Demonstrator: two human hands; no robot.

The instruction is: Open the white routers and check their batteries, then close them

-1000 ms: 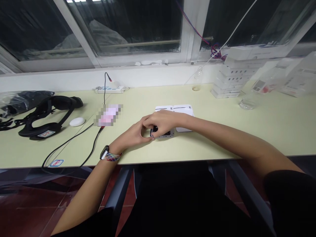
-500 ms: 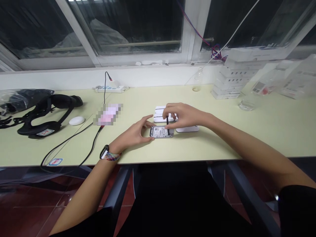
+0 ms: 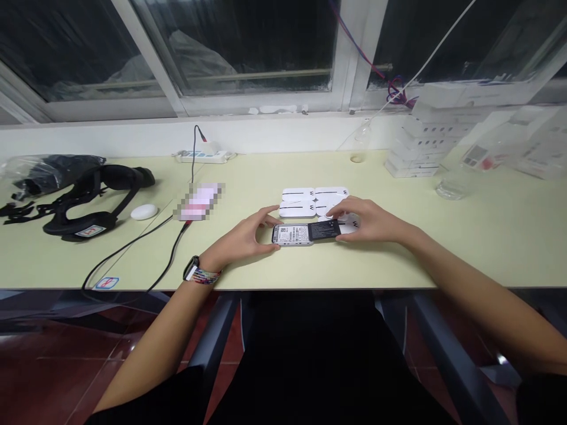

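Note:
A small white device (image 3: pixel 290 235) with a printed label lies open-side up near the front of the pale green table (image 3: pixel 487 236). My left hand (image 3: pixel 243 239) holds its left end between thumb and fingers. My right hand (image 3: pixel 367 219) pinches a flat black battery (image 3: pixel 324 229) that lies against the device's right end. Several white covers (image 3: pixel 312 200) lie side by side just behind the device, partly under my right hand.
A black headset (image 3: pixel 95 198) and a white oval object (image 3: pixel 144 211) lie at the left. A power strip (image 3: pixel 204 156) with black cables sits by the wall. Stacked white boxes (image 3: pixel 420 141), clear packages (image 3: pixel 522 141) and a glass (image 3: pixel 452 188) stand at the right.
My right hand lifted the black battery out of the device and set it down flat to the device's right. My left hand stayed on the device.

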